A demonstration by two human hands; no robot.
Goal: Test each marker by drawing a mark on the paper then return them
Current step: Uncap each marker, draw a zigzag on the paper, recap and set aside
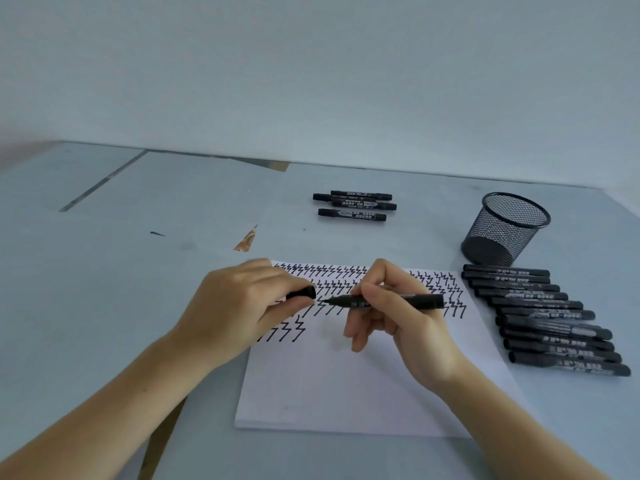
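A white paper pad (346, 386) lies in front of me, its upper part covered with rows of black zigzag marks. My right hand (391, 317) grips an uncapped black marker (415, 301) held level above the pad, tip pointing left. My left hand (249, 303) pinches the marker's black cap (302, 293) just left of the tip, with a small gap between them. Several black markers (550, 317) lie in a row to the right of the pad. Three more markers (355, 205) lie together farther back on the table.
A black mesh pen cup (505, 230) stands at the back right, behind the row of markers. The table (104, 271) is covered in pale sheeting with small tears showing brown near the middle. A wall runs along the far edge.
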